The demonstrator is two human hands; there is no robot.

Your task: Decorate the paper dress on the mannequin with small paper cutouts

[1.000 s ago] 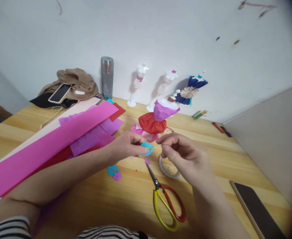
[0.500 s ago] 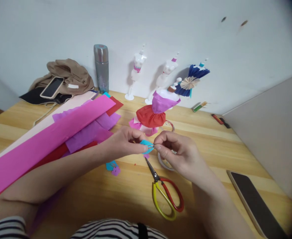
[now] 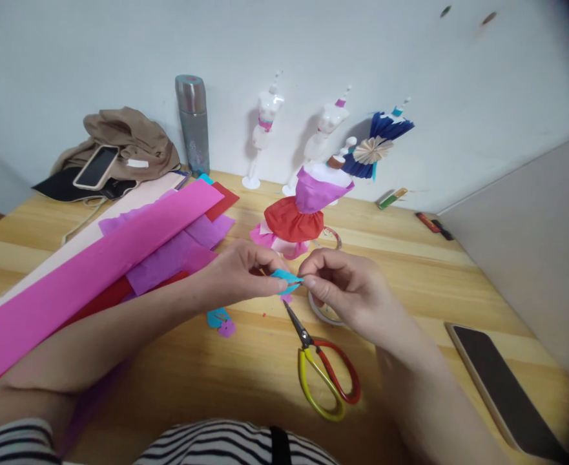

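Note:
Pinched in my left hand [image 3: 243,274] is a small blue paper piece [image 3: 291,279], with a slit or thin wire along it that I cannot make out clearly. My right hand [image 3: 349,290] has thumb and forefinger closed on its pointed right end. Just below lie scissors [image 3: 305,339] with one yellow and one red handle, blades slightly apart. To the left, a blue paper scrap [image 3: 215,317] rests beside a purple paper flower [image 3: 227,328]. A roll of tape [image 3: 323,315] is partly hidden under my right hand.
Behind my hands stands a mannequin in a purple and red paper dress [image 3: 294,221]. More small mannequins [image 3: 263,132] and a thermos [image 3: 193,129] line the wall. Crepe paper sheets [image 3: 119,248] cover the left; a large phone [image 3: 497,387] lies at right.
My right fingertips have closed on the blue paper's tip, where a thin end showed before. The blue piece has turned slightly, and the camera view has shifted a little.

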